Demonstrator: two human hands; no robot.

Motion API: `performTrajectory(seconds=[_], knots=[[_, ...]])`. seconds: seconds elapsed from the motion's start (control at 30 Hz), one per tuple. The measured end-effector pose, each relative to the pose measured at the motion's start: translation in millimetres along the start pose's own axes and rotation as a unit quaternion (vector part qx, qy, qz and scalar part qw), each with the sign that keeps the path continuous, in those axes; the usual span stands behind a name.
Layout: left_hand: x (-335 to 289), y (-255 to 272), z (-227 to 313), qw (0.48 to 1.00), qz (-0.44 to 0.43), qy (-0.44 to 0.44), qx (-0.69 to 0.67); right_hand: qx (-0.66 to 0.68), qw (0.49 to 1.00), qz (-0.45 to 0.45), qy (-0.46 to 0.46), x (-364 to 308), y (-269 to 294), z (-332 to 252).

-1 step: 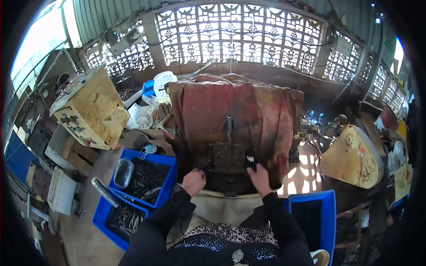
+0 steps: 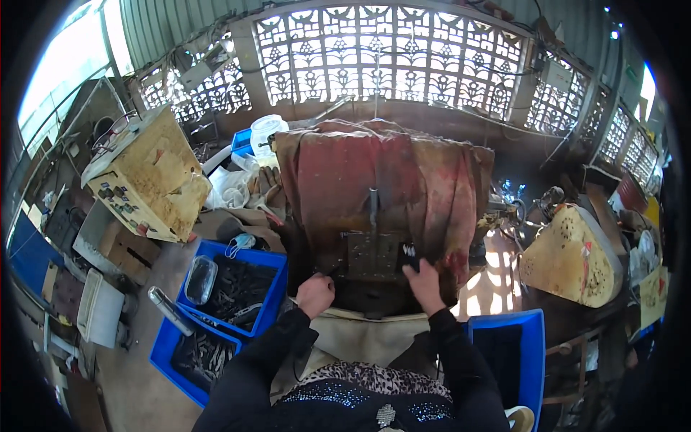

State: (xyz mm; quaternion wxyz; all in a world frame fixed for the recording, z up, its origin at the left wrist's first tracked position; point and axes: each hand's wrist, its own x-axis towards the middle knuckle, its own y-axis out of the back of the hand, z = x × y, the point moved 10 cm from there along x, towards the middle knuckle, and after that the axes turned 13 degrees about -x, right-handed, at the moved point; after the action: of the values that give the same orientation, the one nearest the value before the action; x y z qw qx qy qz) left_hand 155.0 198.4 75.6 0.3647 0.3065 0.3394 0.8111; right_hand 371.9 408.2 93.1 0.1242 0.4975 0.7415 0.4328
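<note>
A machine draped in a stained red-brown cloth (image 2: 353, 162) stands in front of me. Low on its front is a dark metal plate (image 2: 372, 255), with a short upright metal rod (image 2: 373, 205) above it. My left hand (image 2: 315, 295) is closed at the plate's lower left; whatever its fingers hold is too dark to make out. On the right side of the plate, my right hand (image 2: 425, 284) has its thumb and fingers pinched together. Just above those fingertips is a small dark piece with bright glints (image 2: 409, 250); I cannot tell its kind.
Left of me, blue bins (image 2: 277, 291) hold many dark, narrow pieces, a clear plastic tub (image 2: 200, 281) and a metal tube (image 2: 170, 311). Another blue bin (image 2: 541, 360) stands at my right. A stained control box (image 2: 155, 176) is at the left, a triangular stained guard (image 2: 576, 255) at the right.
My right hand has shifted slightly to the right, and the glints above its fingertips sit a little higher. My left hand looks the same.
</note>
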Motion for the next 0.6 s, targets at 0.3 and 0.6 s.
performTrajectory(seconds=[0.3, 0.6], knots=[[-3, 2, -8, 1.0, 0.001, 0.009, 0.0, 0.064, 0.994, 0.043, 0.081, 106, 67, -115], [-4, 5, -7, 1.0, 0.01, 0.003, -0.012, 0.01, 0.994, 0.044, 0.103, 143, 24, -166]])
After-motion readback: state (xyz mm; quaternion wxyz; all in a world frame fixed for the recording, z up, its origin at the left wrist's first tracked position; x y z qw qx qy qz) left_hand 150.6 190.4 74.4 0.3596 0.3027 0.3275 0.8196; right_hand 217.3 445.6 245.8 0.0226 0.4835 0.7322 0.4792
